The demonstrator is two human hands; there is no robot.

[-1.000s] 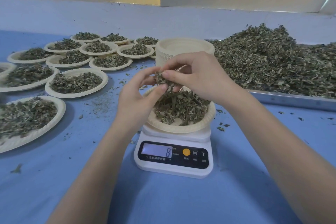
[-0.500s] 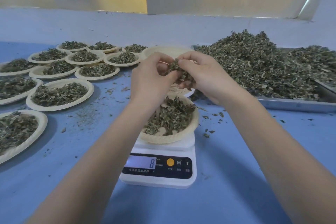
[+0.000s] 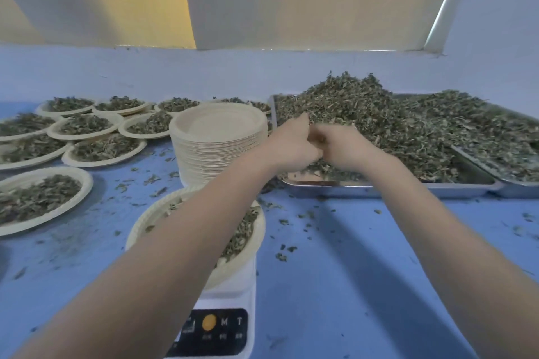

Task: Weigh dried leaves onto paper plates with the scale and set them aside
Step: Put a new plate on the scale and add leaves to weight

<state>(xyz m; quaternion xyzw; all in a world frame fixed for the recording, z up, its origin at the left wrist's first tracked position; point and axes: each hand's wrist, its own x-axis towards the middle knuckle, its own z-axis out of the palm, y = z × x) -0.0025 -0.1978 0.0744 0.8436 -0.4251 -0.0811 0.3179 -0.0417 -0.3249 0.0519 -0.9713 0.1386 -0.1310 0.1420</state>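
A white kitchen scale (image 3: 223, 326) stands at the near centre with a paper plate (image 3: 256, 239) of dried leaves on it. My left forearm crosses the plate and hides the scale's display. Both hands are stretched out over the near left corner of a metal tray (image 3: 379, 188) heaped with dried leaves (image 3: 379, 125). My left hand (image 3: 291, 146) and my right hand (image 3: 344, 148) are pressed together with curled fingers. A small dark clump of leaves is pinched between them. The hands are blurred.
A tall stack of empty paper plates (image 3: 218, 137) stands just left of the tray, behind the scale. Several filled plates (image 3: 84, 125) cover the blue table's left side. A second leaf tray (image 3: 519, 192) sits at the right. Loose leaf bits lie scattered around the scale.
Both hands moved from above the plate on the scale forward and right to the tray's leaf pile, carrying the small clump. The camera tilted up.
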